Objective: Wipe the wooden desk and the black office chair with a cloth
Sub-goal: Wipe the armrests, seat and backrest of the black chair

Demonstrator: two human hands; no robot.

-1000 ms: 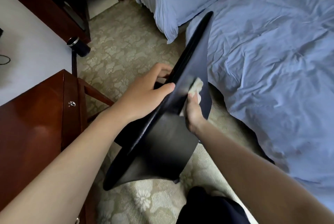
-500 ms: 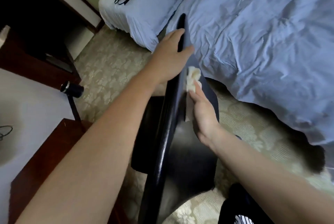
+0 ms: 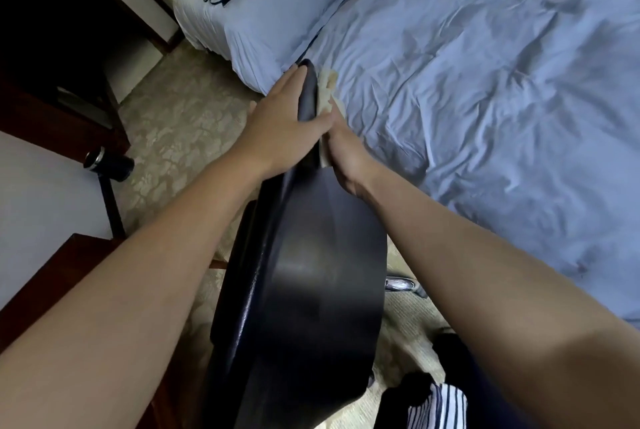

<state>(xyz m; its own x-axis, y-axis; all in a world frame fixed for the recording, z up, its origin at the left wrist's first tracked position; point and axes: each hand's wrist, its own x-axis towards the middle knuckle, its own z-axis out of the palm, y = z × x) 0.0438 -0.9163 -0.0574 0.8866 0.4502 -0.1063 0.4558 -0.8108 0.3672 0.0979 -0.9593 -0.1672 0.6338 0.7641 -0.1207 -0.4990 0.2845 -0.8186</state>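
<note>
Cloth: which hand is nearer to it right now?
Right. The right hand presses the cloth against the chair backrest; the left hand grips the backrest's top edge from the other side, just beside the cloth.

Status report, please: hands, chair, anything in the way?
Left hand grips chair top. Right hand presses cloth on chair back. Bed just beyond chair.
</note>
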